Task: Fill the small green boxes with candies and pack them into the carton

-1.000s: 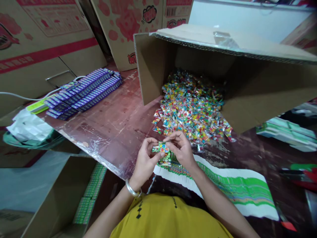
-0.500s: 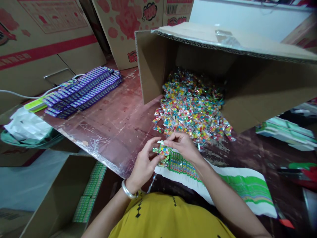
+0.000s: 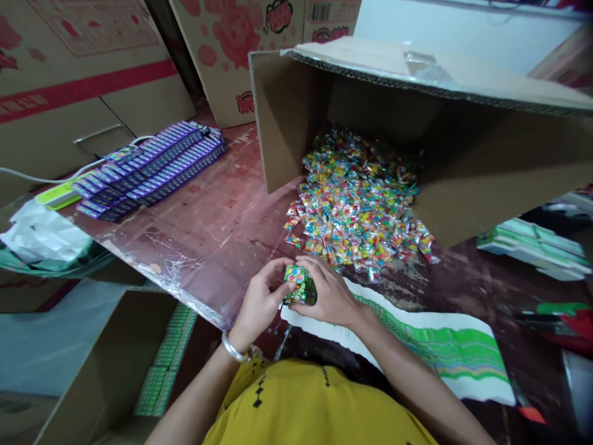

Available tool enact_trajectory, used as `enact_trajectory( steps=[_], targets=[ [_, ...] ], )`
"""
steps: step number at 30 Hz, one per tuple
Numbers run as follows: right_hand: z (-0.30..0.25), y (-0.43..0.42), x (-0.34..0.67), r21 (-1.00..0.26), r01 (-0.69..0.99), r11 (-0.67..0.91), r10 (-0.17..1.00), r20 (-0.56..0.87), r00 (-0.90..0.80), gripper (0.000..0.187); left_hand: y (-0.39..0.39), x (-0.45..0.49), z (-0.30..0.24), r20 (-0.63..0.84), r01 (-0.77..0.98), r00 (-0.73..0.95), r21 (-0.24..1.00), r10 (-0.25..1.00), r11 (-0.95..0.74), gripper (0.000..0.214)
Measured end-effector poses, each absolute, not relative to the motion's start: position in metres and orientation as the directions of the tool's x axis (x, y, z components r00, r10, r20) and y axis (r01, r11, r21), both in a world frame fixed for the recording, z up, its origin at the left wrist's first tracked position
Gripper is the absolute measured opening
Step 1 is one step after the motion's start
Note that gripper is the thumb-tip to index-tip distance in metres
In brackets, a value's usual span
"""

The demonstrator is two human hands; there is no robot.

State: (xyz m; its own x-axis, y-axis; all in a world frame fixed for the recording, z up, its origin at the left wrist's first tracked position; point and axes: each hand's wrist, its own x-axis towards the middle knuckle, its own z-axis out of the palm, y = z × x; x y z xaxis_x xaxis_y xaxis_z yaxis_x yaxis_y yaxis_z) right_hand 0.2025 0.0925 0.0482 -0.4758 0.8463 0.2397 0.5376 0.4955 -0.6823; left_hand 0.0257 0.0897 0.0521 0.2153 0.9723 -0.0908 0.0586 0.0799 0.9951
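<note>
A small green printed candy box (image 3: 295,284) is held upright just above the table's front edge. My left hand (image 3: 263,295) is closed on its left side, thumb across the printed front. My right hand (image 3: 331,290) curls round the top and right side of the same box, its fingertips partly hidden behind it. Beneath my right forearm lies a fanned row of flat green cartons (image 3: 445,346) on white sheeting. Beyond my hands, small clear bags of colourful candies (image 3: 361,210) spill in a heap from a tipped cardboard box (image 3: 477,191).
Purple boxes (image 3: 148,170) stand in rows at the back left beside a yellow-green power strip (image 3: 58,196). Below the table's left edge, an open carton (image 3: 111,364) holds green boxes (image 3: 160,377). More green-and-white cartons (image 3: 532,247) lie at the right. Large printed cartons (image 3: 88,68) stand behind.
My right hand has gone from pinching the box's white top flap to wrapping round its top and right side. The box now looks closed at the top, and has shifted slightly left.
</note>
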Motion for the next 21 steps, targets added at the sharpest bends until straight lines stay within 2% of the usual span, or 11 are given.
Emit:
enact_trajectory(
  steps=[3,4,5,6,8,9,11,13,16,19,21],
  targets=[
    [0.044,0.100,0.202,-0.676,0.553,0.486,0.847,0.208,-0.490,0.102,0.102,0.009,0.055,-0.013,0.283,0.172,0.958,0.985,-0.037,0.034],
    [0.043,0.104,0.204,-0.677,0.575,0.460,0.861,0.183,-0.474,0.104,0.109,-0.001,0.057,0.050,0.432,0.125,0.896,0.991,-0.100,0.034],
    [0.043,0.108,0.206,-0.673,0.605,0.425,0.882,0.158,-0.444,0.100,0.118,-0.012,0.060,0.127,0.610,0.081,0.778,0.989,-0.150,0.033],
    [0.043,0.112,0.209,-0.663,0.642,0.385,0.905,0.134,-0.404,0.088,0.128,-0.024,0.062,0.171,0.776,0.052,0.614,0.984,-0.148,0.034],
    [0.042,0.119,0.213,-0.618,0.717,0.322,0.935,0.087,-0.345,0.052,0.147,-0.047,0.064,0.163,0.944,0.046,0.315,0.985,-0.096,0.039],
    [0.041,0.122,0.214,-0.584,0.750,0.311,0.939,0.067,-0.338,0.037,0.157,-0.057,0.063,0.148,0.976,0.044,0.206,0.988,-0.075,0.040],
    [0.038,0.127,0.212,-0.501,0.799,0.333,0.931,0.038,-0.363,0.022,0.172,-0.073,0.058,0.122,0.996,0.058,0.065,0.991,-0.066,0.040],
    [0.035,0.128,0.206,-0.410,0.835,0.366,0.920,0.027,-0.391,0.018,0.183,-0.081,0.052,0.103,0.996,0.084,0.011,0.991,-0.086,0.039],
    [0.030,0.129,0.194,-0.291,0.881,0.374,0.922,0.010,-0.388,0.026,0.187,-0.085,0.048,0.094,0.993,0.115,0.012,0.989,-0.117,0.042],
    [0.026,0.130,0.188,-0.243,0.896,0.371,0.924,0.005,-0.381,0.034,0.176,-0.078,0.051,0.192,0.987,0.137,0.053,0.972,-0.150,0.048],
    [0.022,0.131,0.189,-0.253,0.893,0.372,0.925,0.020,-0.380,0.032,0.160,-0.065,0.051,0.261,0.972,0.153,0.135,0.953,-0.193,0.065]
  ],
)
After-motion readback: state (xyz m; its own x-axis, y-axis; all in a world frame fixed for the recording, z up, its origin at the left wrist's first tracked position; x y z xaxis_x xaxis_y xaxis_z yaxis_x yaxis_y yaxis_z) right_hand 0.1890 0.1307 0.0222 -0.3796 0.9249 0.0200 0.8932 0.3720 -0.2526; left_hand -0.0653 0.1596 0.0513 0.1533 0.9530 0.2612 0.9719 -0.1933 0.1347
